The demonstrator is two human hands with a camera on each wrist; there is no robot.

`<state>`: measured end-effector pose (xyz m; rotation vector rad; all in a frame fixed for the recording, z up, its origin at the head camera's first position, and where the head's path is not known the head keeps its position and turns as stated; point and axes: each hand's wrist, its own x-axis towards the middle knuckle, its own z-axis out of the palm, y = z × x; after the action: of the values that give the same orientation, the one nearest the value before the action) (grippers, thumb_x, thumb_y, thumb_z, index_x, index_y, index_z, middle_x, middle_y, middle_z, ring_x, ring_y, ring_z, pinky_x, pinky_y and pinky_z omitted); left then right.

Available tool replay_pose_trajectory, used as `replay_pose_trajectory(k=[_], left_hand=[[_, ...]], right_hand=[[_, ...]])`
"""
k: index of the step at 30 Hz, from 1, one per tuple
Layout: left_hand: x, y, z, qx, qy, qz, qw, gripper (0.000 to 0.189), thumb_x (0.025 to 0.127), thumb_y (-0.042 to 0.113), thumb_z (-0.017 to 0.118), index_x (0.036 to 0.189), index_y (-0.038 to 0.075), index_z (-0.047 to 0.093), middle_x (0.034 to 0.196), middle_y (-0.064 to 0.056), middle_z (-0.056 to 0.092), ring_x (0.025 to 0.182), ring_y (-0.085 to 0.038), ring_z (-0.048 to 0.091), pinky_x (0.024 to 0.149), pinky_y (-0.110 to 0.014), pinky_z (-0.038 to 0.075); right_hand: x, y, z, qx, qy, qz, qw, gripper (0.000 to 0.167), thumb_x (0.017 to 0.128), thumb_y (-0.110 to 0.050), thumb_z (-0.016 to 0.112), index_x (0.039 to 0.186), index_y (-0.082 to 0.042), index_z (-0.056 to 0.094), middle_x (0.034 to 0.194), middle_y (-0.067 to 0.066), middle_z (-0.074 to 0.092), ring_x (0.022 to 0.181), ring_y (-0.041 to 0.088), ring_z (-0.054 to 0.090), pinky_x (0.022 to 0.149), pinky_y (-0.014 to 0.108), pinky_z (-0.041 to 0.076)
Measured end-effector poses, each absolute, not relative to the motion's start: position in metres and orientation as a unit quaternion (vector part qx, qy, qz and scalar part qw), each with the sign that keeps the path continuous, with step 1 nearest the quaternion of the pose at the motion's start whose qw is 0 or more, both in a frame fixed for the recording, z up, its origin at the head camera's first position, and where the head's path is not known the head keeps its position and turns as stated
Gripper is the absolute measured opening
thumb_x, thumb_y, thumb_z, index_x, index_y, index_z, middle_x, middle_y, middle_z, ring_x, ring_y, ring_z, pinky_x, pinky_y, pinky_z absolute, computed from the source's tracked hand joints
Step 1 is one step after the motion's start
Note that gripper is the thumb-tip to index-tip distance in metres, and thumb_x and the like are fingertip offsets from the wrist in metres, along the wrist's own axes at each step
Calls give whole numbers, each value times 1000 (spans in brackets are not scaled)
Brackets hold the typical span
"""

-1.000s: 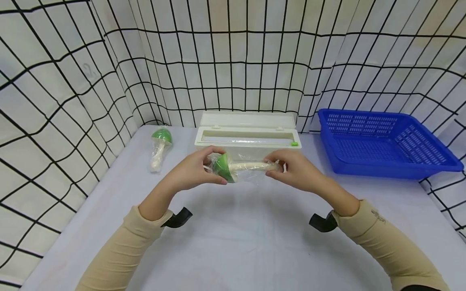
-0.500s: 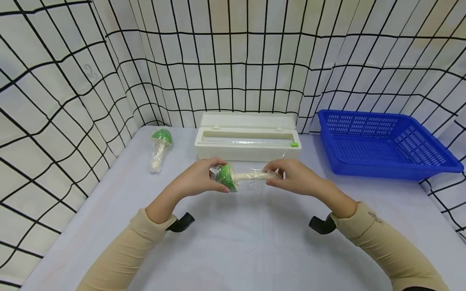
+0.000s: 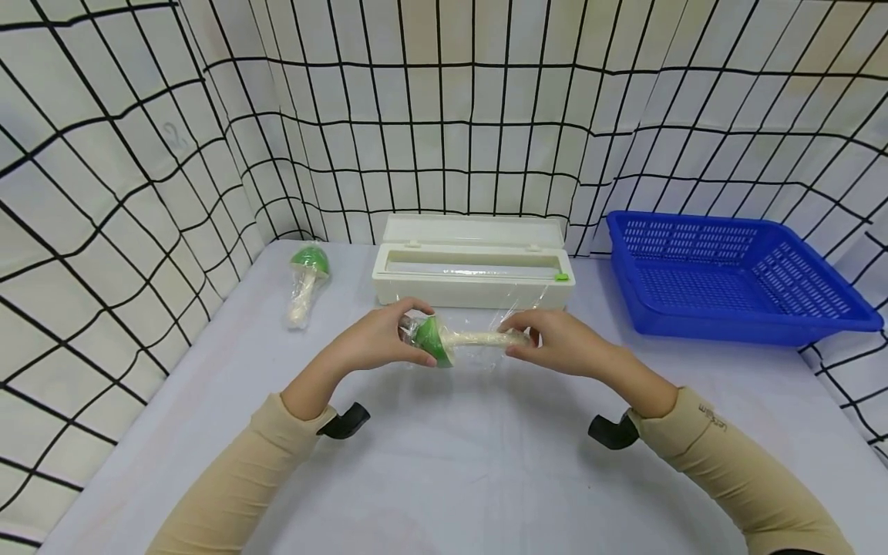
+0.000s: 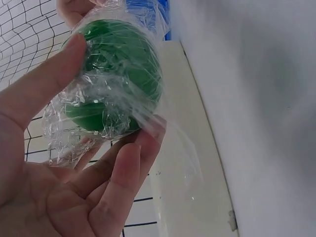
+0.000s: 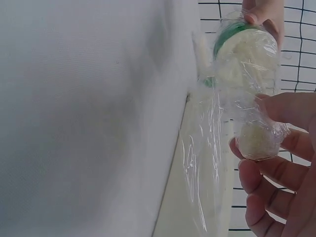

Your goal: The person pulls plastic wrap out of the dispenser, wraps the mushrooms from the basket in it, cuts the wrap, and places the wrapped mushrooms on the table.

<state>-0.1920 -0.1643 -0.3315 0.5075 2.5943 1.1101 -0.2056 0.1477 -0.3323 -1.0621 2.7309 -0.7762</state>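
A mushroom-shaped piece [image 3: 479,338] with a green cap and pale stem lies crosswise between both hands, held above the table and wrapped in clear plastic film. My left hand [image 3: 375,339] grips the cap, thumb and fingers on opposite sides; the left wrist view shows crumpled film over the green dome [image 4: 123,59]. At the stem end, my right hand [image 3: 565,343] pinches the film-covered stem, whose round tip [image 5: 256,142] shows in the right wrist view. Loose film [image 5: 200,153] hangs from it there. Another wrapped green-capped mushroom [image 3: 302,293] lies at the far left.
Just beyond the hands stands a white cling film dispenser [image 3: 472,291], lid raised, with a green slider [image 3: 561,277] at its right end. A blue plastic basket [image 3: 735,324] sits at the back right. Black wire mesh [image 3: 472,121] walls the table's back and sides.
Both hands have come down and slightly nearer to me with the wrapped mushroom, uncovering the dispenser's front. Over the last half second they have barely moved.
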Motion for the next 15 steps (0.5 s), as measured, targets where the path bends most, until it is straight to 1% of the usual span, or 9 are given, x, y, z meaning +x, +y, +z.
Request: replay_pose_trajectory(k=[2, 5, 8, 11, 13, 15], left_hand=[[-196, -166, -335, 172, 894, 390, 139, 73, 78, 31, 91, 139, 13, 55, 93, -10, 62, 81, -22, 57, 68, -36, 46], [-200, -169, -338, 162, 890, 400, 147, 69, 79, 32, 90, 136, 14, 57, 83, -9, 55, 74, -21, 49, 64, -34, 40], [-203, -172, -340, 152, 886, 410, 154, 69, 81, 34, 88, 138, 12, 57, 82, -7, 53, 75, -21, 46, 64, -34, 38], [-205, -174, -341, 144, 880, 422, 162, 71, 83, 35, 86, 142, 10, 56, 87, -8, 58, 82, -22, 51, 70, -36, 43], [-207, -174, -341, 141, 875, 430, 169, 72, 84, 34, 85, 145, 9, 55, 97, -10, 65, 93, -24, 57, 80, -40, 48], [-208, -175, -341, 141, 872, 435, 173, 72, 87, 33, 83, 147, 7, 53, 110, -11, 68, 104, -26, 60, 89, -44, 50]], right_hand=[[-205, 147, -333, -343, 903, -250, 58, 35, 94, -25, 77, 126, -9, 70, 88, -6, 64, 76, 13, 57, 60, 28, 49], [-204, 147, -331, -333, 909, -243, 60, 47, 93, -32, 78, 133, -10, 67, 92, -5, 64, 83, 16, 59, 63, 30, 50], [-204, 148, -329, -328, 912, -240, 60, 57, 91, -36, 80, 139, -12, 63, 101, -3, 67, 89, 21, 60, 65, 31, 49], [-205, 153, -325, -336, 906, -247, 64, 59, 89, -34, 82, 141, -13, 62, 113, -2, 69, 95, 21, 60, 66, 31, 50], [-207, 156, -323, -346, 900, -253, 73, 57, 91, -31, 81, 142, -13, 62, 119, -2, 69, 99, 19, 60, 69, 32, 52], [-207, 158, -321, -356, 894, -259, 85, 54, 93, -27, 78, 142, -13, 61, 119, -2, 69, 101, 18, 60, 73, 32, 53]])
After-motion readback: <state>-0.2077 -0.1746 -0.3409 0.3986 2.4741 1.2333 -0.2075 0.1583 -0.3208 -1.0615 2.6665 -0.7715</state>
